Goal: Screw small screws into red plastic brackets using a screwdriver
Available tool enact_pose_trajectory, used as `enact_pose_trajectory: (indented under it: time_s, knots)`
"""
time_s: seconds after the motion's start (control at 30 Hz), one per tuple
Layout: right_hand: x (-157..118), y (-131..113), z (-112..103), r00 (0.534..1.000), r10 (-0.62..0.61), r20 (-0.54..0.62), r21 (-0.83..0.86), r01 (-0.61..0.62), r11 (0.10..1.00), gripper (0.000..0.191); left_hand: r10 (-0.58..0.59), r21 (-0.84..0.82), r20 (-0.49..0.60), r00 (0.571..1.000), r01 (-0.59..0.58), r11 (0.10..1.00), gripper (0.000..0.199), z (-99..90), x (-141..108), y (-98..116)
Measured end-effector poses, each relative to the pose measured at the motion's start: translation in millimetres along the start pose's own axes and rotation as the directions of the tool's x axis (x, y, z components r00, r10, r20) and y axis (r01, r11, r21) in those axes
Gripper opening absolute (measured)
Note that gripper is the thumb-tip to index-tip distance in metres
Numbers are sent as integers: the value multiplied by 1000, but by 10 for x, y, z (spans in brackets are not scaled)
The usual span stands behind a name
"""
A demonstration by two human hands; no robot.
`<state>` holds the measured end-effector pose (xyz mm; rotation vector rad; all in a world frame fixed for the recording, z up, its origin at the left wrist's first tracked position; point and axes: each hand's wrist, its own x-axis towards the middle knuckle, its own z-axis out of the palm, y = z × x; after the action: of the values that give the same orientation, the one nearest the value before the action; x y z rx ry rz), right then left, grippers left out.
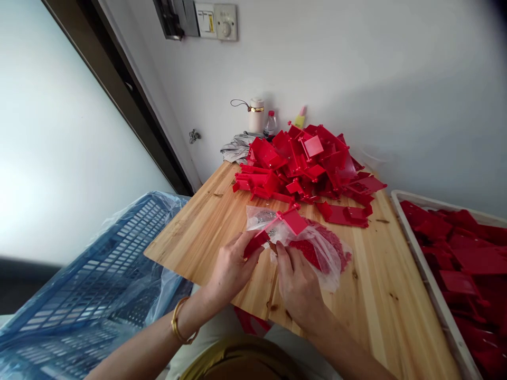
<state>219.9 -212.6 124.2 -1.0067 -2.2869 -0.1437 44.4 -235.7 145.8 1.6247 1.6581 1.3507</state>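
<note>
My left hand (pixel 232 269) is closed on one end of a red plastic part (pixel 293 220), which has flat panels and a thin rod with knobs. The part is held tilted above the table. My right hand (pixel 299 287) is closed in a pinch just right of it. Between its fingertips shows a small brown piece (pixel 273 246), close to the red part; its kind is too small to make out. Under and behind the hands lies a clear plastic bag (pixel 327 258) with small red pieces (pixel 340 245) and some small shiny metal bits (pixel 270 215).
A heap of red plastic parts (pixel 304 163) covers the back of the wooden table (pixel 376 295). Behind it stand a white cup (pixel 256 119), a small bottle (pixel 270 125) and a grey cloth (pixel 238 148). A blue crate (pixel 99 264) is at left, a white bin (pixel 422 274) of red parts at right.
</note>
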Motion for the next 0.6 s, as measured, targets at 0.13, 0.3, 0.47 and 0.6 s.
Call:
enact_pose_trajectory:
  time_s: [0.13,0.3,0.47,0.6]
  knots:
    - [42,6,-42,998,34,49,128,-40,991,35,-42,-86,-57,997,37,996,25,51,-70,-24]
    - [135,-25,-100,916,252,313,624,-398,672,19,-15,-67,-99,995,9,998,30,79,-113,-83]
    - [260,-58,-59,697,239,676,720,-694,-14,19,38,-26,-93,995,-40,999,28,36,-72,-144]
    - [304,-151,144,739,283,612,758,-650,58,19,64,56,-55,996,-61,997,28,-57,25,-307]
